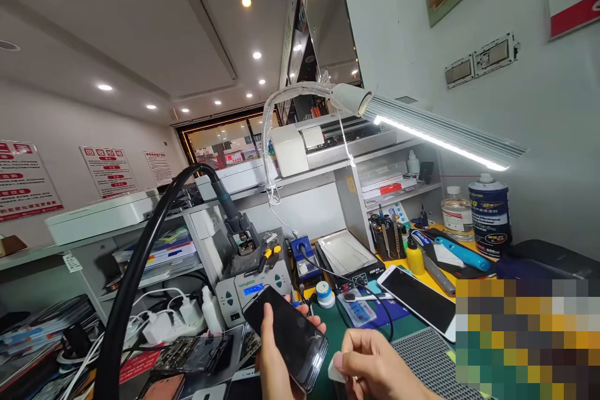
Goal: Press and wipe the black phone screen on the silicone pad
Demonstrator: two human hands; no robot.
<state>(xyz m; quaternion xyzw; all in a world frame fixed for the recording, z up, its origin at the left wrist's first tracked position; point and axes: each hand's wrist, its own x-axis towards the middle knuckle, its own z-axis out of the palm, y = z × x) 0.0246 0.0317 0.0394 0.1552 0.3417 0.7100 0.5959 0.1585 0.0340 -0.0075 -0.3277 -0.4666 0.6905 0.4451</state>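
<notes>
Item: dark phone (pixel 287 336), held low at the front of the surface (pixel 375 325), tilted, screen up, in the left hand (pixel 274 359). The left hand is clamped on the phone, fingers wrapped round the far long edge and thumb on the near side. The right hand (pixel 375 365) sits just beside the phone's lower corner, fingertips pinched together on a small white piece (pixel 336 372); what that piece is cannot be told. Handling: the phone looks light, stiff and thin, with a glossy glass face likely slippery and fragile; best taken by its long side edges, not by the glass or the corners. Surroundings: a grey control box (pixel 248 287) with a blue display stands close behind the phone; a thick black hose (pixel 140 275) arches up at left. A white-framed phone (pixel 417 300) lies to the right, near a yellow bottle (pixel 415 257). Above right hangs a lit lamp (pixel 440 131). Room: the left is crowded with white cables (pixel 159 325) and loose parts; the green mat ahead gives modest open space, and the near edge lies just below the hands.
</notes>
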